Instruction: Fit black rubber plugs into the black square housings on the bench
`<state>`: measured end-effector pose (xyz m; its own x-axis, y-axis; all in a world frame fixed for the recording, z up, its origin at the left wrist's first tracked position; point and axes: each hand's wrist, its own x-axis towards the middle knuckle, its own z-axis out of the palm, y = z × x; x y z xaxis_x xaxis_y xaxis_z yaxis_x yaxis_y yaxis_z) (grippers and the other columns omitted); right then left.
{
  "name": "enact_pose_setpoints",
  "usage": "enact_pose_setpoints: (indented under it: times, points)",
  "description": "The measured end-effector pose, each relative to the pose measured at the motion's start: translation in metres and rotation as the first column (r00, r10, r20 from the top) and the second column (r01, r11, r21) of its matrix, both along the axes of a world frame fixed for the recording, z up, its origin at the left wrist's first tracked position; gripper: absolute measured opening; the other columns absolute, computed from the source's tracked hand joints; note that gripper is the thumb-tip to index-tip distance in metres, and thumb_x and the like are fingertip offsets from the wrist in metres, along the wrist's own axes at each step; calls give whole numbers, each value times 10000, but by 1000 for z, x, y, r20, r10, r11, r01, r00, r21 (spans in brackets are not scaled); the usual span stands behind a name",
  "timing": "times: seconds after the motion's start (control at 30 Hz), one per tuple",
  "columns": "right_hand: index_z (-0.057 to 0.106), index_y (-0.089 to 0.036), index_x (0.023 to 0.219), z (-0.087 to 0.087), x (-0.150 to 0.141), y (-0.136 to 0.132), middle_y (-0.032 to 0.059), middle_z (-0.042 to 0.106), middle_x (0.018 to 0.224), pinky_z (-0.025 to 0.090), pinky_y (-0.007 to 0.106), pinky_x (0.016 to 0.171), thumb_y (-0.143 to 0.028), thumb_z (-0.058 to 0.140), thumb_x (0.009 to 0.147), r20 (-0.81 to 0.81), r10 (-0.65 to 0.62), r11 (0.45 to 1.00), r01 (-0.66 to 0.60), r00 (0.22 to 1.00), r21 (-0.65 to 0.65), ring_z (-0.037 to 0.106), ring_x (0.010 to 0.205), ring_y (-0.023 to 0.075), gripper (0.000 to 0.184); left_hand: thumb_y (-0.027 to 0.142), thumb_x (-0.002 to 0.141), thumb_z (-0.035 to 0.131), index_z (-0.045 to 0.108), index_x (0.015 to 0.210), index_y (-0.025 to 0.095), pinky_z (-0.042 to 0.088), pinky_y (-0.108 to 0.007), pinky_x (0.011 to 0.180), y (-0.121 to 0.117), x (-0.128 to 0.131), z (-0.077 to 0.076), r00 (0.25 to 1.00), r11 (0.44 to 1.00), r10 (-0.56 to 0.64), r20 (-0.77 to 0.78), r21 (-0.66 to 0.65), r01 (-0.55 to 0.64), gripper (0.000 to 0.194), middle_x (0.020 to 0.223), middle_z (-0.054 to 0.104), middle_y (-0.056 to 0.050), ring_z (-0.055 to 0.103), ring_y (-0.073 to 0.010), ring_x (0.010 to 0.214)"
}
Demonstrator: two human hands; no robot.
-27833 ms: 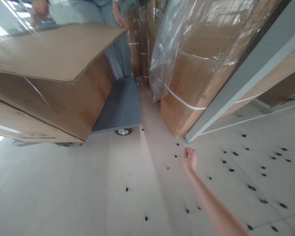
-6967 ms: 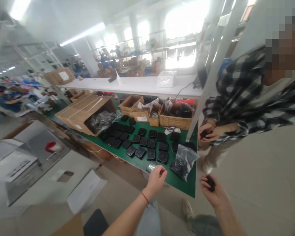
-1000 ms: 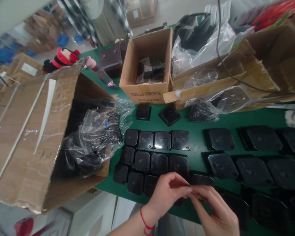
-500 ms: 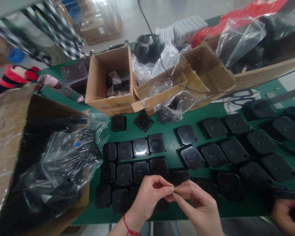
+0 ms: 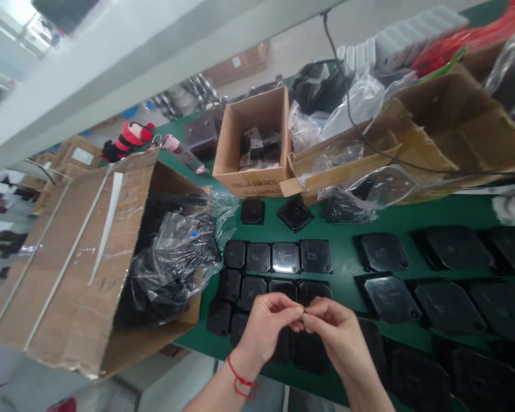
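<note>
My left hand (image 5: pixel 268 325) and my right hand (image 5: pixel 337 337) meet fingertip to fingertip over the near edge of the green table (image 5: pixel 347 264). Both pinch a tiny dark piece between thumbs and forefingers; it is too small to name. A red string circles my left wrist. Under the hands lie several black square plastic covers (image 5: pixel 285 257) set in rows. More black covers (image 5: pixel 448 297) spread to the right.
A big open cardboard box (image 5: pixel 81 257) with clear bags of black parts (image 5: pixel 175 257) lies at the left. A smaller box (image 5: pixel 257 143) holds dark parts. Torn cartons (image 5: pixel 433 120), plastic bags, a black cable and a red plush toy (image 5: pixel 126 140) stand behind. A white shelf beam (image 5: pixel 154 46) runs overhead.
The view has swung left and tilted. My hands stay pinched together over the covers, now a little higher in view. The other person's hand at the right edge has gone from view.
</note>
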<state>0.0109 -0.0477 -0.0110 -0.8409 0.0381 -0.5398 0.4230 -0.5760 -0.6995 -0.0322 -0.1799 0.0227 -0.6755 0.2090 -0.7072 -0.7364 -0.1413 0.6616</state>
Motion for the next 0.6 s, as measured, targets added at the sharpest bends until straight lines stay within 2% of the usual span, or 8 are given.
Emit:
enact_pose_setpoints:
  times: [0.07, 0.13, 0.27, 0.47, 0.6]
  points:
    - [659, -170, 563, -5, -13, -17, -10, 579, 535, 453, 227, 526, -318, 905, 541, 25, -25, 992, 28, 999, -120, 536, 509, 99, 288, 355, 573, 896, 697, 657, 102, 460, -206, 542, -14, -5, -1, 998, 998, 50, -26, -24, -50, 332, 586, 686, -52, 601, -108, 528]
    - [658, -170, 559, -7, -16, -26, -23, 568, 526, 440, 212, 521, -299, 913, 518, 41, -43, 978, 50, 998, -204, 509, 496, 79, 289, 340, 576, 900, 701, 665, 97, 468, -204, 549, -21, -7, -1, 999, 999, 37, -19, -16, -37, 327, 608, 699, -64, 617, -113, 541]
    - [674, -169, 582, -3, -8, -20, -34, 547, 533, 454, 201, 547, -296, 908, 546, 65, -89, 961, 102, 994, -258, 495, 503, 63, 269, 320, 572, 910, 709, 683, 93, 479, -197, 556, -18, -5, -1, 999, 996, 10, 53, 85, -14, 323, 613, 696, -57, 632, -114, 549]
    - [696, -171, 608, 14, 4, 7, -13, 598, 593, 447, 173, 481, -279, 924, 519, 176, -215, 952, 246, 961, -182, 505, 488, 58, 268, 246, 565, 909, 737, 785, 100, 540, -208, 676, 5, 1, 5, 982, 959, -8, 187, 281, -46, 315, 737, 723, -53, 668, -113, 650]
    - [766, -190, 780, 24, 15, 23, 33, 679, 726, 531, 222, 574, -321, 918, 547, 158, -298, 954, 301, 941, 4, 607, 592, 112, 307, 253, 641, 849, 712, 832, 119, 558, -232, 670, 23, 0, 11, 984, 944, -78, 162, 329, 20, 270, 778, 700, -33, 663, -125, 686]
